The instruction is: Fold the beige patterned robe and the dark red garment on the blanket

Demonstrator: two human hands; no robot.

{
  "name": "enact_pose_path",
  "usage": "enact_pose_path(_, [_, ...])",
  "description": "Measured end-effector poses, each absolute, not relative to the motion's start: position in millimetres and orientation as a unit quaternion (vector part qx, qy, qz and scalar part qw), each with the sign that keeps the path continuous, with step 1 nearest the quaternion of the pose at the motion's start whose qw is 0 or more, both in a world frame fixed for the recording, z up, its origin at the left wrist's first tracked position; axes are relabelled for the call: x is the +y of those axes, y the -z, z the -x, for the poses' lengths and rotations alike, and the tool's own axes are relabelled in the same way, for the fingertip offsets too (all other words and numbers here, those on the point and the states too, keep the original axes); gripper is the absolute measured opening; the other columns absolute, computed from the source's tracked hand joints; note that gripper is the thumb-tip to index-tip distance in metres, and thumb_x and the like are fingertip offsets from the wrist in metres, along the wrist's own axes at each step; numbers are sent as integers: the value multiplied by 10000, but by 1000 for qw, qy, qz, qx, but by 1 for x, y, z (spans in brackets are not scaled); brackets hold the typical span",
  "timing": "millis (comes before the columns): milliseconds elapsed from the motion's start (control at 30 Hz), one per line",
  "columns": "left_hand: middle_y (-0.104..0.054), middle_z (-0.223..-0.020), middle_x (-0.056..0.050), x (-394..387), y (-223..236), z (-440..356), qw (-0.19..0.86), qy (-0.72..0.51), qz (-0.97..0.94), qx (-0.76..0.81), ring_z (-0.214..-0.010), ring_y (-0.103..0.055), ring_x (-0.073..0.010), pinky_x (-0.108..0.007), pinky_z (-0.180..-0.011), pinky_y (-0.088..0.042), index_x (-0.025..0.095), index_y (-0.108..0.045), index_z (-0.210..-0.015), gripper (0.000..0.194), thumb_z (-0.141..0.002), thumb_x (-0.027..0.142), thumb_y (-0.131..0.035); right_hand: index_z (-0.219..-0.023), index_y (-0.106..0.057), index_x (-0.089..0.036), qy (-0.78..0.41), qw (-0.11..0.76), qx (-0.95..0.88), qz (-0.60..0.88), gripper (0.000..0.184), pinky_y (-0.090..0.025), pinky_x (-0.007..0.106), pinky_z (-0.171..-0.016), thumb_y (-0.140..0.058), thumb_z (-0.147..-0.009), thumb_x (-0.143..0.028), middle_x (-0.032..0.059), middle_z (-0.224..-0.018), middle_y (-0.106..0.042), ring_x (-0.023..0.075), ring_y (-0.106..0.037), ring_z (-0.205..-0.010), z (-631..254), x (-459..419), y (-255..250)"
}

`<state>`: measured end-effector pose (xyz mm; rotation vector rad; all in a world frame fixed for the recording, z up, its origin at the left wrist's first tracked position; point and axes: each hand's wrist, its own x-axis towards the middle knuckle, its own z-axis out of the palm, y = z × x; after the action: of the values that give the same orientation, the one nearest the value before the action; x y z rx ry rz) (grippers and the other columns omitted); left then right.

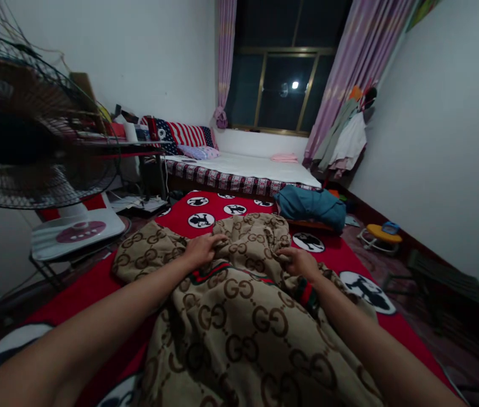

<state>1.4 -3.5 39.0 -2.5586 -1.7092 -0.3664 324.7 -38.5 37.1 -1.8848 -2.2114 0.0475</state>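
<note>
A tan hooded jacket with a brown double-G pattern lies spread over the red bedding, its lower part toward me. A green-and-red stripe crosses it below the hood-like part at its far end. My left hand pinches the cloth at the left of this far part, beside a sleeve spread out to the left. Opposite it, my right hand grips the cloth at the right side with bent fingers. Both forearms reach over the jacket.
Red bedding with black-and-white round prints lies beneath. A folded blue cloth bundle sits at its far right corner. On the left stand a fan and a cluttered desk. A yellow stool is on the right; another bed stands beyond.
</note>
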Motion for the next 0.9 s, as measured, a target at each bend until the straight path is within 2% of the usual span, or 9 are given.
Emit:
enact_pose_path(133, [-573, -1071, -45, -2, -69, 12, 102, 173, 832, -517, -999, -568, -229, -297, -814, -463, 378, -618, -1192, 491, -804, 117, -467, -1029, -718, -325, 70, 220, -765, 601, 418, -476, 263, -800, -561, -710, -106, -27, -1111, -689, 200, -645, -976, -315, -50, -60])
enact_pose_path(267, [-508, -1152, -37, 25, -121, 28, 155, 274, 795, -519, -1087, -488, -221, -292, -930, -417, 323, -626, -1201, 443, -836, 125, -470, -1102, -696, -311, 163, 331, -721, 587, 343, -453, 258, -837, -543, -817, -198, -2, -1165, -646, 199, -623, -1002, -300, -36, -104])
enact_pose_path(367, [-447, -1243, -33, 62, -148, 27, 153, 297, 785, -522, -1173, -435, -219, -310, -1009, -370, 291, -532, -1322, 466, -900, 135, -411, -1225, -623, -329, 181, 312, -692, 625, 389, -455, 297, -869, -530, -858, -241, 22, -1232, -595, 234, -590, -1078, -292, -3, -127])
enact_pose_path(433, [-390, -1350, -63, 81, -151, 21, 131, 273, 782, -545, -1244, -389, -271, -374, -1038, -361, 286, -469, -1380, 507, -886, 173, -496, -1293, -574, -312, 139, 234, -681, 680, 478, -471, 347, -874, -612, -818, -293, 70, -1290, -548, 286, -569, -1120, -290, 19, -130])
enact_pose_path(533, [-292, -1482, -100, 83, -141, 11, 99, 223, 803, -544, -1340, -295, -352, -486, -1079, -318, 270, -550, -1313, 547, -784, 272, -691, -1295, -585, -245, 64, 145, -671, 724, 566, -459, 415, -937, -695, -762, -402, 141, -1371, -477, 342, -508, -1210, -294, 29, -126])
enact_pose_path(600, [-298, -1505, -88, 61, -129, 7, 67, 186, 848, -492, -1377, -267, -338, -492, -1119, -262, 269, -615, -1239, 454, -796, 336, -690, -1229, -633, -237, 71, 173, -684, 705, 476, -425, 428, -996, -652, -799, -440, 128, -1398, -466, 326, -483, -1247, -298, 14, -122])
enact_pose_path(667, [-348, -1490, -78, 25, -114, 9, 20, 165, 895, -415, -1376, -301, -301, -458, -1137, -247, 274, -637, -1213, 388, -839, 375, -639, -1150, -671, -242, 86, 229, -716, 654, 379, -425, 406, -1003, -596, -836, -441, 94, -1350, -523, 286, -522, -1208, -304, -17, -115])
enact_pose_path(767, [-425, -1446, -55, -41, -92, 26, -75, 153, 928, -330, -1325, -399, -262, -393, -1109, -316, 299, -662, -1173, 340, -856, 407, -606, -1071, -691, -245, 69, 268, -763, 585, 323, -455, 387, -970, -559, -845, -434, 71, -1226, -614, 254, -583, -1115, -318, -79, -97])
enact_pose_path(900, [-520, -1372, -11, -108, -79, 72, -211, 80, 920, -321, -1237, -506, -223, -319, -1055, -380, 362, -685, -1121, 302, -855, 462, -583, -1038, -687, -263, 56, 286, -749, 595, 276, -444, 453, -990, -517, -833, -337, 77, -1194, -630, 276, -580, -1122, -365, -157, -71])
